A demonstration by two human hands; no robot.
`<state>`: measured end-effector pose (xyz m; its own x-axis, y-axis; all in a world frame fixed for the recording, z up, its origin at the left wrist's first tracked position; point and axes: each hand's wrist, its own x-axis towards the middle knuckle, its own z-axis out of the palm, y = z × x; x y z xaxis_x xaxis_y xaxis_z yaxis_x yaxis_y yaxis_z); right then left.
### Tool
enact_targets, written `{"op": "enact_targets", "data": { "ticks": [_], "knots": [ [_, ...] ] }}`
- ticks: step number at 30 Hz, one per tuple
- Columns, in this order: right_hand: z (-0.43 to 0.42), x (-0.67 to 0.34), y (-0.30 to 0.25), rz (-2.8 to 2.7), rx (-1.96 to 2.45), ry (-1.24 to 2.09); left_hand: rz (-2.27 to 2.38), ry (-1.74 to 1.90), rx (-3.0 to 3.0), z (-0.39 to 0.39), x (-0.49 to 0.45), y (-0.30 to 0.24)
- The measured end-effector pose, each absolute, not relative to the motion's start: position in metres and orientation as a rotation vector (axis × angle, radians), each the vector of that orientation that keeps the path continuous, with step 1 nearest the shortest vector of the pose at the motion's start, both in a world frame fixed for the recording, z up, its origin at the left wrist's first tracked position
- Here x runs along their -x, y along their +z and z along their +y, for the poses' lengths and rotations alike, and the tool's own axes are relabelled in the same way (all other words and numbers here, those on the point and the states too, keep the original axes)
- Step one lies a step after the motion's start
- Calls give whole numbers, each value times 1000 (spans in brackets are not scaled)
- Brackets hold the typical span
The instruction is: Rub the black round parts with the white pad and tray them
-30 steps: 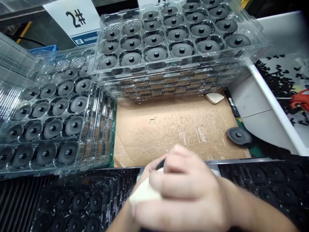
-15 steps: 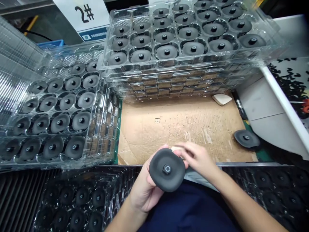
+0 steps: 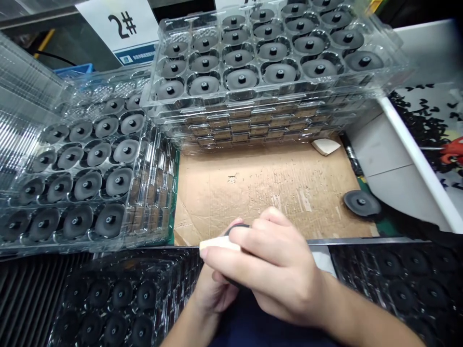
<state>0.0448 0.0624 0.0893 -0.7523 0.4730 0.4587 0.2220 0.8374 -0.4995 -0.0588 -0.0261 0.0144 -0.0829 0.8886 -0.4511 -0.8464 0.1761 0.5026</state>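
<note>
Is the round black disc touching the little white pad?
Apart: the head view shows cardboard between the black disc and the white pad.

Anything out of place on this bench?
Yes: one black disc with a central stud lies loose at the right edge of the cardboard sheet, outside the clear plastic trays, where the other discs sit in pockets.
</note>
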Motion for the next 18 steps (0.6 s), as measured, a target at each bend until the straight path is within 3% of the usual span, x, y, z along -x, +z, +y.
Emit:
{"op": "enact_targets", "data": {
  "ticks": [7,12,18],
  "knots": [
    [74,-85,40,-2209,1155,1039,629,1601,-53,-23,65,10],
    [66,-106,-16,-2295,1239,1133,572,1582,-50,-26,66,10],
    [67,-82,51,-2127,1170,995,657,1549,-77,-24,60,17]
  ]
}}
